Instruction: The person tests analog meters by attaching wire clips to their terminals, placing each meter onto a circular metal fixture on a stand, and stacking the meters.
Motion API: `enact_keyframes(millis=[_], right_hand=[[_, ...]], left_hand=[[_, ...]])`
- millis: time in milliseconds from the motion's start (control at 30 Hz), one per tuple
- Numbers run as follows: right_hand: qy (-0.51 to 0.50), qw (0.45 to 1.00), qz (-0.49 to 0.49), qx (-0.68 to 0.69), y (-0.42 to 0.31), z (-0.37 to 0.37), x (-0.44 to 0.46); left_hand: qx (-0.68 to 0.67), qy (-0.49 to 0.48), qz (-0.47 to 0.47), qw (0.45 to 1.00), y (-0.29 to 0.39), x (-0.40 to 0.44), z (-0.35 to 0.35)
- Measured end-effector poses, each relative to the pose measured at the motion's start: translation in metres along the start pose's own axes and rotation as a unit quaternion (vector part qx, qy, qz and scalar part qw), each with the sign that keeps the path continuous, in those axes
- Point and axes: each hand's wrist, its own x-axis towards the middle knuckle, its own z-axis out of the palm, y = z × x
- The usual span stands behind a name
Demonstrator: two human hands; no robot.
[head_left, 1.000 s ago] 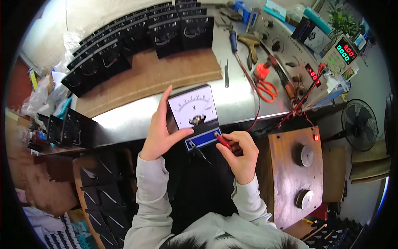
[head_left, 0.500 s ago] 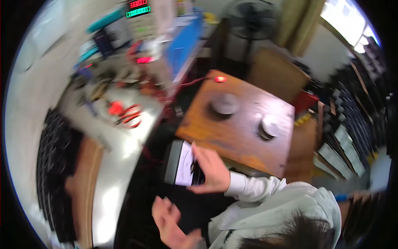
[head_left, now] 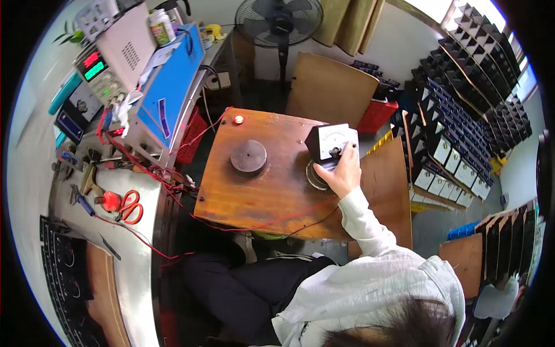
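Note:
My right hand (head_left: 346, 172) grips a black box-shaped meter (head_left: 333, 141) with a white dial face, its thumb at the lower edge and its fingers on the right side. The meter is over the right part of a wooden tabletop (head_left: 225, 199), by a round metal disc (head_left: 316, 178) that it partly hides. Whether the meter rests on the disc, I cannot tell. A second round metal disc (head_left: 248, 156) lies to the left. Below the meter, a red wire (head_left: 272, 222) and a dark wire cross the tabletop's near edge. My left hand is out of view.
A metal bench (head_left: 136, 277) on the left holds orange-handled scissors (head_left: 130, 207), tweezers (head_left: 110, 247) and a power supply (head_left: 104, 78). A fan (head_left: 280, 23) stands behind the wooden top. Stacked meters (head_left: 457, 153) fill the right side.
The view has turned right. My right hand has gone from the red clip to the meter, which has moved over the wooden top. My left hand has let go of the meter and left view.

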Motion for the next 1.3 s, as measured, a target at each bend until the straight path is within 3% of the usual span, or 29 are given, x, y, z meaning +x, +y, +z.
enact_keyframes(millis=[300,400,533,600,633,800,833,900,1033,1200,1300], right_hand=[[0.012,1.0,0.006,0.003,-0.004,0.002,-0.002],[0.026,1.0,-0.008,-0.009,-0.003,0.003,-0.002],[0.012,1.0,0.0,0.001,-0.003,0.002,-0.004],[-0.004,1.0,0.011,-0.002,-0.006,-0.003,-0.001],[-0.004,1.0,0.012,-0.004,-0.006,-0.004,-0.001],[0.008,1.0,-0.016,-0.018,-0.002,-0.001,0.002],[0.007,1.0,-0.016,-0.018,-0.001,-0.001,0.002],[-0.002,1.0,-0.023,-0.01,0.0,-0.001,0.004],[0.037,0.997,-0.058,-0.018,0.01,0.011,0.003],[-0.02,0.999,-0.024,-0.009,0.0,-0.006,0.006],[-0.009,0.999,-0.049,-0.008,0.017,0.008,0.006]], left_hand=[[-0.092,-0.019,0.092,0.991,-0.002,0.013,0.017],[-0.07,-0.11,-0.043,0.99,0.011,-0.009,-0.003],[-0.069,-0.097,-0.039,0.992,0.015,-0.013,-0.002],[-0.06,-0.157,-0.218,0.961,0.034,0.013,-0.013],[-0.062,-0.157,-0.218,0.961,0.032,0.01,-0.012],[-0.03,-0.132,-0.097,0.986,0.014,-0.008,-0.007],[-0.029,-0.131,-0.097,0.986,0.019,-0.001,-0.007],[-0.01,-0.111,-0.207,0.972,0.032,0.016,-0.006],[0.084,-0.036,-0.141,0.986,0.031,0.014,0.001],[0.178,0.131,-0.021,0.975,0.039,-0.002,0.001],[0.213,0.134,-0.074,0.965,0.055,-0.017,-0.018]])
